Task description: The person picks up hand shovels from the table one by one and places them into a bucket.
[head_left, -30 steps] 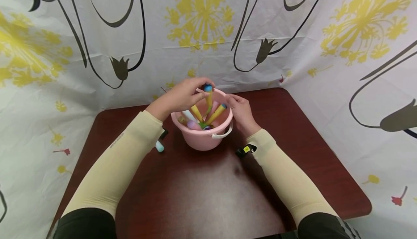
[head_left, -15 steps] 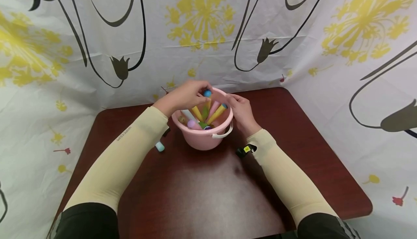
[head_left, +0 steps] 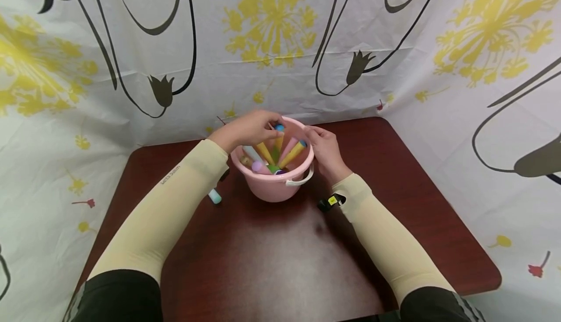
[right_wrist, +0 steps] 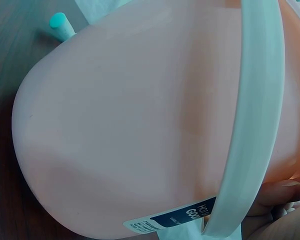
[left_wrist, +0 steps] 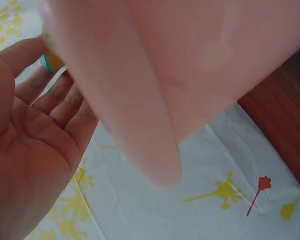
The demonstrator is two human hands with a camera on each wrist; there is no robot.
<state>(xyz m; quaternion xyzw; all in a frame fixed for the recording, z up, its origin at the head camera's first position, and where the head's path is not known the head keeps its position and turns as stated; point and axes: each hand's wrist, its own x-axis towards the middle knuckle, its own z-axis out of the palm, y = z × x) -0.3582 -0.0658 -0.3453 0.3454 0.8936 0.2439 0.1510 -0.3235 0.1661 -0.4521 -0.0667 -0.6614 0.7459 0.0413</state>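
A pink bucket (head_left: 271,190) stands upright on the table, several coloured tubes inside it. My left hand (head_left: 254,127) reaches over its far left rim and pinches a yellow tube with a blue end (head_left: 279,128) between thumb and fingers; the tube's lower part is down among the others. In the left wrist view that hand (left_wrist: 35,140) is partly behind the bucket wall (left_wrist: 200,65). My right hand (head_left: 326,149) pinches the bucket's right rim, and its fingers show beside the pale handle (right_wrist: 262,100) in the right wrist view.
A pale tube with a teal end (head_left: 215,196) lies on the dark red table (head_left: 280,254), left of the bucket and partly under my left forearm. Inside the bucket lean another yellow tube with a blue end (head_left: 294,152) and a lilac-ended pink one (head_left: 260,167). Patterned cloth (head_left: 271,83) hangs behind.
My left hand has lowered the yellow tube deeper into the bucket and its forearm has shifted slightly right. The right hand stays at the rim.
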